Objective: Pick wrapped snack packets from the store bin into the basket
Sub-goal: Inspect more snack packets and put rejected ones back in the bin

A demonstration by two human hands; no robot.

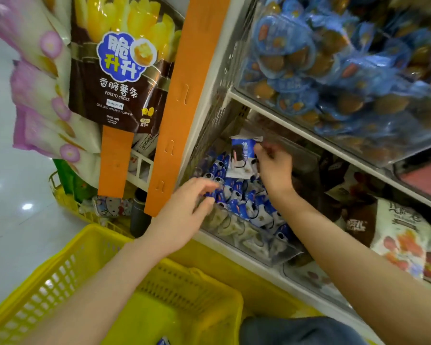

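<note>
Right hand [274,165] pinches a blue-and-white packet [241,155] upright above the bin [259,245], left hand [187,215] reaches in loose-fingered, nothing held, basket [67,267] down-left, nearer the left.

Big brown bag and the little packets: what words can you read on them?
"脆升升": blue logo on the brown bag.
"香脆薯条": brown bag, under the logo.
"POTATO STICKS": brown bag.
"GRILLED WAGYU FLAVOR": brown bag.
Small print lower on the brown bag: too small to read.
Print on the blue and white packet pinched by the right hand: blurred.
Print on the packets in the bin: blurred.
Print on the bags at lower right: blurred.
</note>
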